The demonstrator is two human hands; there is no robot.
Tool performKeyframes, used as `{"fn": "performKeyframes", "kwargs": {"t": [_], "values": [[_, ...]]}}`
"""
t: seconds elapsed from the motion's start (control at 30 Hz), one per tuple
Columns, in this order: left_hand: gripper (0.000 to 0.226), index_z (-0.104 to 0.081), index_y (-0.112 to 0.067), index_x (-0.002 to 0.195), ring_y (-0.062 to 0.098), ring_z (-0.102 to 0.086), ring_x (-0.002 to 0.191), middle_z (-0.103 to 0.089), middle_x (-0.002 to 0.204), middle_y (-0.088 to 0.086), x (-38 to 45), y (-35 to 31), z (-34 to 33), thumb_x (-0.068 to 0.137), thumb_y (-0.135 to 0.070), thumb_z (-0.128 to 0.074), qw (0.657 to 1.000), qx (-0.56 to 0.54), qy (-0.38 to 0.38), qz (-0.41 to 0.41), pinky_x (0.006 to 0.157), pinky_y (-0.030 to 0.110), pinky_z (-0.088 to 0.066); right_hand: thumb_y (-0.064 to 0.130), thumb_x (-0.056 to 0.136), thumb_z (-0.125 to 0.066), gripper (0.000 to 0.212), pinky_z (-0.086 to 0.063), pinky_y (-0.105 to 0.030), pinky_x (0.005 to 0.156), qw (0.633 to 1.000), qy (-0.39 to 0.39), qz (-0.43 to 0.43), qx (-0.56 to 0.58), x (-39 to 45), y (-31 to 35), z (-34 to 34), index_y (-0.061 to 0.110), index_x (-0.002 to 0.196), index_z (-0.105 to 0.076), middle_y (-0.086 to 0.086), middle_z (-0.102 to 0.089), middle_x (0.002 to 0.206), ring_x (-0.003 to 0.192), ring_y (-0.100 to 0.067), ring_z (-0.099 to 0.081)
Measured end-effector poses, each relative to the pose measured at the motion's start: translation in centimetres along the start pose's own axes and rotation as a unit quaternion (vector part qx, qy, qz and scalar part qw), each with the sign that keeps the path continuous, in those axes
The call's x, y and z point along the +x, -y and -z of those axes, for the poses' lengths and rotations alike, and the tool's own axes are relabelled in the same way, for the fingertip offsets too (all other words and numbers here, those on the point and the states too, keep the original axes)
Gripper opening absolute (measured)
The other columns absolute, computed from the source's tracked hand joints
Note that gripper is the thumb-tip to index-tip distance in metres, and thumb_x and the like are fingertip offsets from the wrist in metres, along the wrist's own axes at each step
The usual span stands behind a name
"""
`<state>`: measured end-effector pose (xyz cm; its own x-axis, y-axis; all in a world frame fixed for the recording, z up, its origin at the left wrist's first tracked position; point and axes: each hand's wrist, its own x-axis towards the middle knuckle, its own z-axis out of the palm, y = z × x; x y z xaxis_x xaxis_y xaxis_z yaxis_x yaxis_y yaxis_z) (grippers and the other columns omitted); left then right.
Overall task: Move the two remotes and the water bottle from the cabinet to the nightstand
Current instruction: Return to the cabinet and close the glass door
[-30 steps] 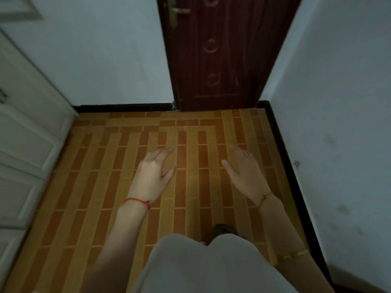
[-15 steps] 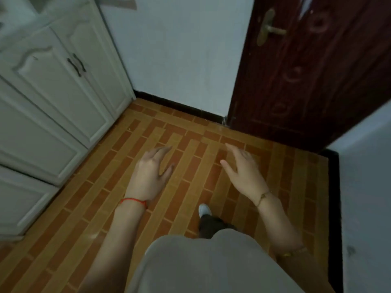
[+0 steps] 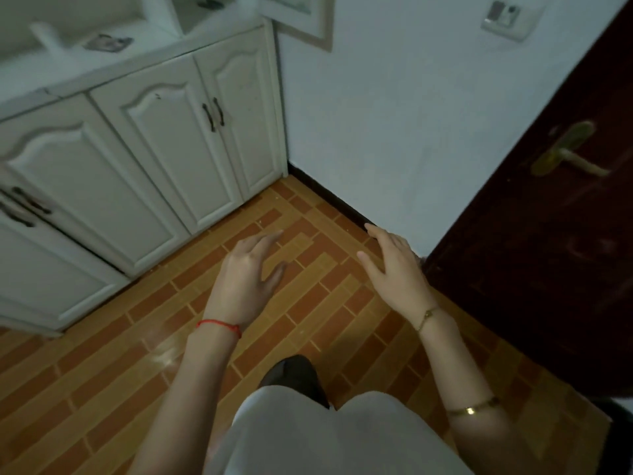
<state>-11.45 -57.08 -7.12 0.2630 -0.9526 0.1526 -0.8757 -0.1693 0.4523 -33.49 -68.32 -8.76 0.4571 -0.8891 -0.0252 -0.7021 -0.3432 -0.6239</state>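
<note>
A white cabinet [image 3: 164, 138] with panelled doors fills the left side. On its countertop at the top left lie a dark flat object [image 3: 108, 42] and a pale upright shape [image 3: 46, 37], both too blurred to name. Another dark item [image 3: 209, 3] lies in an open shelf higher up. My left hand [image 3: 245, 279], with a red string at the wrist, hovers over the floor with fingers spread, holding nothing. My right hand [image 3: 397, 272], with a gold bracelet, is likewise open and empty. Both hands are well below the countertop.
Orange and brown tiled floor [image 3: 102, 354] stretches below me. A dark red door [image 3: 548, 252] with a brass handle [image 3: 565, 154] stands at the right. A white wall [image 3: 394, 114] with black skirting joins cabinet and door; a switch plate [image 3: 503, 17] is high up.
The view has swung left and upward: the cabinet has come into fuller view with its countertop, and the door has shifted to the right. Both hands stay open in front of me.
</note>
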Motion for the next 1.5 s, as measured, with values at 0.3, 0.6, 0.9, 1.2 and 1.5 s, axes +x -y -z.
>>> {"fn": "performKeyframes", "kwargs": {"t": [0.3,0.6,0.9,1.2,1.5], "values": [[0.05,-0.049,-0.017,0.14,0.022,-0.053,0.126,-0.059,0.133,0.005,12.2,3.3,-2.5,0.093,-0.027,-0.062,0.999,-0.007,-0.024,0.039,0.105,0.035,-0.044,0.04,0.099,-0.045,0.055,-0.034,-0.039,0.115,0.999,0.03,0.034,0.014,14.4,-0.9,-1.3,0.026,0.15,-0.031,0.003,-0.04,0.151,0.142,-0.015,-0.03],[0.047,-0.054,-0.013,0.136,0.024,-0.055,0.122,-0.061,0.13,0.007,29.4,7.4,-0.4,0.092,-0.025,-0.063,0.997,0.003,-0.054,0.047,0.103,0.03,-0.041,0.038,0.101,-0.043,0.051,-0.028,-0.03,0.114,0.996,0.007,0.083,0.016,33.2,2.2,0.8,0.022,0.149,-0.034,0.002,-0.044,0.147,0.138,-0.013,-0.034],[0.047,-0.052,-0.015,0.138,0.023,-0.05,0.127,-0.058,0.134,0.006,42.9,9.8,0.7,0.093,-0.021,-0.064,0.996,-0.01,-0.072,0.052,0.105,0.024,-0.032,0.039,0.1,-0.043,0.051,-0.028,-0.031,0.115,0.995,0.005,0.095,0.032,46.7,3.1,1.4,0.026,0.148,-0.033,0.002,-0.044,0.148,0.139,-0.013,-0.033],[0.048,-0.052,-0.015,0.139,0.023,-0.052,0.127,-0.059,0.134,0.006,55.2,11.7,-0.8,0.093,-0.024,-0.063,0.994,0.003,-0.094,0.053,0.105,0.026,-0.035,0.037,0.101,-0.044,0.051,-0.026,-0.026,0.114,0.992,0.005,0.118,0.034,59.5,2.3,2.0,0.024,0.148,-0.033,0.002,-0.044,0.148,0.138,-0.013,-0.034],[0.049,-0.05,-0.015,0.14,0.021,-0.05,0.129,-0.058,0.136,0.005,69.5,11.0,0.0,0.093,-0.024,-0.062,0.987,0.0,-0.154,0.042,0.111,0.03,-0.037,0.035,0.1,-0.046,0.051,-0.025,-0.022,0.112,0.982,-0.017,0.187,0.02,73.8,3.2,7.3,0.021,0.148,-0.035,0.001,-0.046,0.147,0.137,-0.013,-0.037]]}}
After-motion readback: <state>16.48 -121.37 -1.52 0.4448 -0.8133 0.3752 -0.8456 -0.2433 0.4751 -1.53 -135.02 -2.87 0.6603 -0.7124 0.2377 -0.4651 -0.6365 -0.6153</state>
